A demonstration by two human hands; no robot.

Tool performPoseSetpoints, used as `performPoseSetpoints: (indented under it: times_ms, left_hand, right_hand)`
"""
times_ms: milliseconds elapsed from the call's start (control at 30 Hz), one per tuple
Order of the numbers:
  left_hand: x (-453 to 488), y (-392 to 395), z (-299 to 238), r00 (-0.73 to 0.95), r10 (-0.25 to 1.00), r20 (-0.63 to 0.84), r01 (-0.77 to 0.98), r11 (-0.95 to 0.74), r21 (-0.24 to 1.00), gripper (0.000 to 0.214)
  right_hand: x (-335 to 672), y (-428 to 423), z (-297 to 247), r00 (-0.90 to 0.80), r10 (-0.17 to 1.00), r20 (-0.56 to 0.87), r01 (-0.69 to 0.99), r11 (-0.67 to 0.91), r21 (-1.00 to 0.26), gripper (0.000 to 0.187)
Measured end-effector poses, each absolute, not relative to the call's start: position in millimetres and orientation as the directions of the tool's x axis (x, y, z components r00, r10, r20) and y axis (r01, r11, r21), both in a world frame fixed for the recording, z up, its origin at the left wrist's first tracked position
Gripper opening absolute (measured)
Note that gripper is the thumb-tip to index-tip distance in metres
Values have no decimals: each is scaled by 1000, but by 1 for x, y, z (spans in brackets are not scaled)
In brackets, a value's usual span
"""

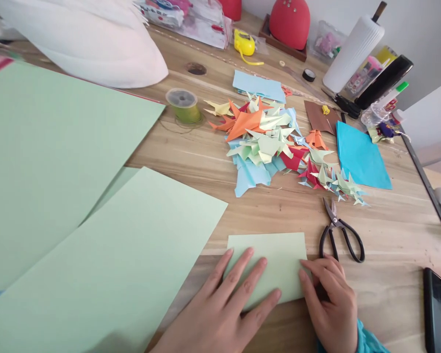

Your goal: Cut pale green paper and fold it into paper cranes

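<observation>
Paper [275,250], small and pale green, lies on the table [389,235] near its front edge; left hand [224,304] rests flat on it, fingers spread apart; right hand [329,299] touches its right edge, fingers curled together, grip hidden from view; scissors [340,235] lie just beyond.

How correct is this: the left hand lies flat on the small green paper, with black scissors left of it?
One mistake: in the head view the black scissors lie right of the small green paper, not left. The left hand does lie flat on it.
</observation>
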State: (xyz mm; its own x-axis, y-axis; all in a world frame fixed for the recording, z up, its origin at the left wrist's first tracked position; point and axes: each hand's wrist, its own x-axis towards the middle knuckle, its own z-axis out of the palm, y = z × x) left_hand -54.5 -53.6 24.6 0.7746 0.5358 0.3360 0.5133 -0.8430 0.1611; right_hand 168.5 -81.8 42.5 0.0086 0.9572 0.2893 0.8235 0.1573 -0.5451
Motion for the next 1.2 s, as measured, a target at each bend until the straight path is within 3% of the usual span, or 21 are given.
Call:
performPoseSetpoints:
  times_ms: [867,1200]
  left_hand:
    - [-52,-58,8,753,533,387,518,-842,152,54]
    - [-58,-53,31,794,534,289,509,-845,164,48]
  right_hand:
    - [170,-81,39,-35,945,325,847,200,-492,12]
    - [185,-86,28,-127,932,338,859,274,-432,12]
